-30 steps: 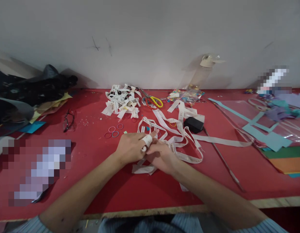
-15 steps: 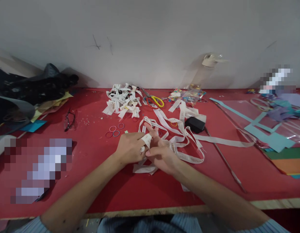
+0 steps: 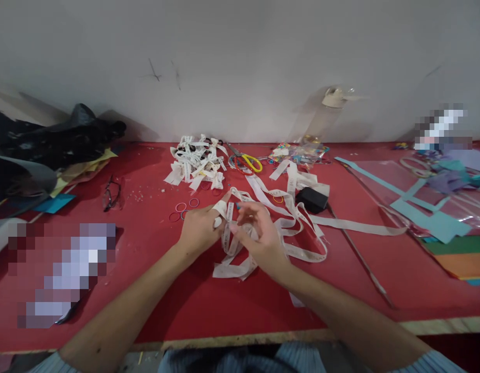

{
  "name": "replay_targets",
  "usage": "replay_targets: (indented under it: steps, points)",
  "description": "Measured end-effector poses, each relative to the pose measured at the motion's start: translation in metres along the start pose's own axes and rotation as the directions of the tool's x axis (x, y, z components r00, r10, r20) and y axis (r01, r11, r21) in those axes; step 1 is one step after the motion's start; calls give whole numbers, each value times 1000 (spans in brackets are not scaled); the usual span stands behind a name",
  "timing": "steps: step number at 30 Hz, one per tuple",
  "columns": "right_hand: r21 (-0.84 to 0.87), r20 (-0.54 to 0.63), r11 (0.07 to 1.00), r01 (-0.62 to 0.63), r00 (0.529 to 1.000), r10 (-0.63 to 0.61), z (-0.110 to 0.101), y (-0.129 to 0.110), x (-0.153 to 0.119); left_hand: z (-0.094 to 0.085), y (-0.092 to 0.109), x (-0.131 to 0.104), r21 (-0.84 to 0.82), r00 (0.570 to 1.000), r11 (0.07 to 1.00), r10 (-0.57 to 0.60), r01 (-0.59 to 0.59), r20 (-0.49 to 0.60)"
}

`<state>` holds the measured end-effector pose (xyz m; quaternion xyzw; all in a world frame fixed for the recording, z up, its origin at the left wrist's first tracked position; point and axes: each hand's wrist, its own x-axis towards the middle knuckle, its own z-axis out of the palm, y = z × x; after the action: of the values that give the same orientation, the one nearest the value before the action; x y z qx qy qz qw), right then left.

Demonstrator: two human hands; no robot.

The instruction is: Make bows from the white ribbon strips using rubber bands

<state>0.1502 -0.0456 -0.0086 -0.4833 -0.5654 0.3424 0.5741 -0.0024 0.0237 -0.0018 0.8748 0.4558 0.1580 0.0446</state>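
Note:
My left hand (image 3: pixel 199 230) is closed, with a short piece of white printed ribbon (image 3: pixel 221 208) around its fingers. Just to its right, my right hand (image 3: pixel 261 238) is curled with thumb and index finger apart and nothing visible between them. Beneath and around my right hand lies a long tangle of white printed ribbon (image 3: pixel 307 254). Small coloured elastic rings (image 3: pixel 193 202) lie beyond my left hand. Farther back is a pile of white ribbon bows (image 3: pixel 197 160), beside scissors (image 3: pixel 252 162) with red and yellow handles.
A black block (image 3: pixel 312 199) rests by the ribbon on the red table (image 3: pixel 146 285). Glasses (image 3: pixel 112 194) and a black bag (image 3: pixel 64 137) lie left. A clear bottle (image 3: pixel 323 116) stands at the wall; coloured sheets (image 3: pixel 463 256) and a thin rod (image 3: pixel 360 256) are on the right.
My hands have come apart. The left has shifted left with the ribbon piece, and the right has lifted away from it, its thumb and index finger now spread.

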Motion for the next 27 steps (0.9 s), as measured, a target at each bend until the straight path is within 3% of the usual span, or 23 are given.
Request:
replay_targets:
  steps: [3, 5, 10, 16, 19, 23, 27]
  points:
    - [-225, 126, 949, 221, 972, -196, -2, -2, -1, -2, 1, -1, -28, 992, 995, 101, -99, 72]
    - [-246, 149, 941, 234, 968, -201, -1, -3, 0, -2, 3, -2, -71, 978, 981, 187, -181, 97]
    - [-205, 180, 961, 188, 972, -152, -2, -1, 3, -1, 2, -3, -146, 966, 962, 244, -231, 84]
    - [65, 101, 995, -74, 993, 67, -3, -4, 4, 3, -8, 2, -299, 954, 922, 285, -247, 91]
    - [123, 89, 986, -113, 991, 102, -5, -4, 2, 2, -9, 2, -375, 954, 899, 283, -225, 105]
    - [-53, 173, 997, 58, 984, -48, -9, -3, 1, 0, -8, 2, -472, 953, 864, 269, -176, 137]
    - [-252, 371, 898, 361, 893, -255, -8, -3, 1, -3, -8, 3, -519, 958, 847, 233, -116, 166]
